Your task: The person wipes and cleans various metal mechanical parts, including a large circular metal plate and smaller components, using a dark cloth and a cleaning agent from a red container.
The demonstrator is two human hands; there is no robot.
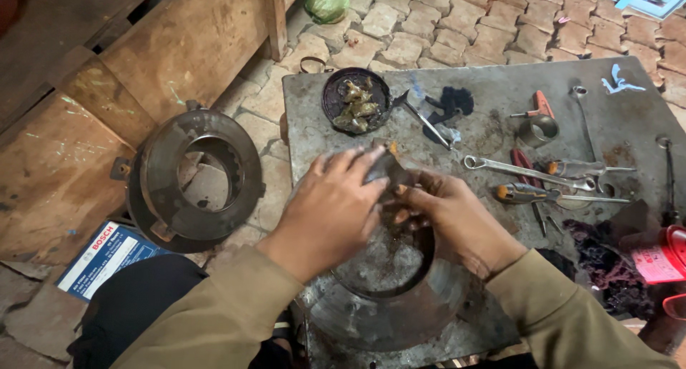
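Steel worktop (500, 83) is carrying scattered tools. Both hands, left hand (330, 210) and right hand (457, 215), are pinching a small dark part (386, 169) in their fingers above a metal disc (389, 297). It is looking rigid, greasy and likely slippery; gripping its edges seems best.

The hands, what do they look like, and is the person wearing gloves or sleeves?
No gloves: the left hand and the right hand are bare, and the right one's fingers look smeared with dark grease. Both arms wear long olive-tan sleeves of plain cloth that end at the wrists. No watch or rings show.

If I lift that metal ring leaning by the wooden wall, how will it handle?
The metal ring looks like thick steel, so probably heavy and stiff. It leans tilted, so it may tip or slide on the uneven paving. Its grimy surface could be slippery.
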